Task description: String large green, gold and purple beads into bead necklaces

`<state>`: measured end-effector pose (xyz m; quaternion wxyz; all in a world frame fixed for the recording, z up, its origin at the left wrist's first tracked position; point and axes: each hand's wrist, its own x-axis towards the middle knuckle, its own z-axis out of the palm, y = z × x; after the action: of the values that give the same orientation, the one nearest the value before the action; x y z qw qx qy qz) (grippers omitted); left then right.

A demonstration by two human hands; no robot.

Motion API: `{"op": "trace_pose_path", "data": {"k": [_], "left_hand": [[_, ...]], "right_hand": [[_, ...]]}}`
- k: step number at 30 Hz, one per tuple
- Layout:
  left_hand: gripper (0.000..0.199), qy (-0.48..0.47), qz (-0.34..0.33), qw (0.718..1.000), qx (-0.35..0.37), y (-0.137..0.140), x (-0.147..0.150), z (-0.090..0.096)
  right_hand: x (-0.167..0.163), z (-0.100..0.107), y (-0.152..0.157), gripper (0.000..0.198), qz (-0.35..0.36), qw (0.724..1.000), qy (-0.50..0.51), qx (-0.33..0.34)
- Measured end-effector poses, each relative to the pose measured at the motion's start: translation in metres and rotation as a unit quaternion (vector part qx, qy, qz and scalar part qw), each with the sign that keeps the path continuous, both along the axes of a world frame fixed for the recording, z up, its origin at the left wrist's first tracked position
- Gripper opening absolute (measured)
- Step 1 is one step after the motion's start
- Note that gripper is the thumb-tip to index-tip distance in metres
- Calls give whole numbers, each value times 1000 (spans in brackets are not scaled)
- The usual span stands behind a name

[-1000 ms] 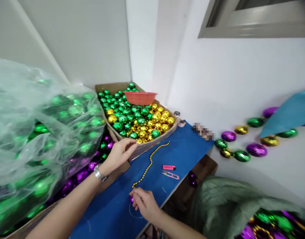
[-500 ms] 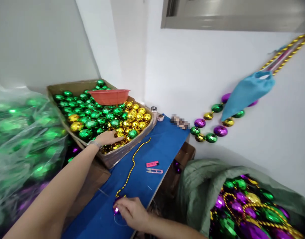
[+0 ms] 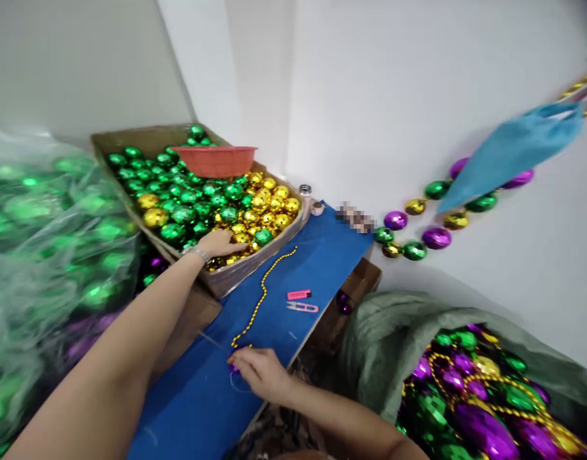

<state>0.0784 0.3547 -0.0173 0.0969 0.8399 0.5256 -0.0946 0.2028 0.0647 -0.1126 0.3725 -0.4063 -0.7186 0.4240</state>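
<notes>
My left hand (image 3: 219,244) reaches into the cardboard box (image 3: 217,280) at its near side. Its index finger is stretched out across the gold balls (image 3: 277,203), and some fingertips are hidden among them. A green ball (image 3: 263,236) lies just past that finger. Over the blue tabletop (image 3: 188,399), my right hand (image 3: 262,374) pinches a shiny purple ball (image 3: 233,369), mostly covered by the fingers. A thin clear thread loops below it. From the same spot a string of small gold beads (image 3: 263,287) runs away across the blue surface.
Pink-handled thread snips (image 3: 303,307) and a pink lighter (image 3: 298,294) lie right of the bead string. A red plastic basin (image 3: 217,162) rests on green balls in the box. A green sack (image 3: 375,345) of beads stands right; a clear bag (image 3: 39,255) of balls, left.
The whole view has shifted, so the box and table sit higher in the picture. Both hands keep nearly the same places, left in the box and right on the purple ball.
</notes>
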Motion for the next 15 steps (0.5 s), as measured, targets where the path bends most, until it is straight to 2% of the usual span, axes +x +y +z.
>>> {"op": "trace_pose_path", "data": {"k": [9,12,15], "left_hand": [[84,-11,45,999,-1,2,-1,-12],[78,-24,67,997,0,-2,3,-8],[71,-45,80,995,26,-7,5,0]], "right_hand": [[11,-12,1,41,-53,984,52,-163],[10,-11,0,41,-52,983,53,-166],[8,-6,-1,39,-37,989,33,-136]]}}
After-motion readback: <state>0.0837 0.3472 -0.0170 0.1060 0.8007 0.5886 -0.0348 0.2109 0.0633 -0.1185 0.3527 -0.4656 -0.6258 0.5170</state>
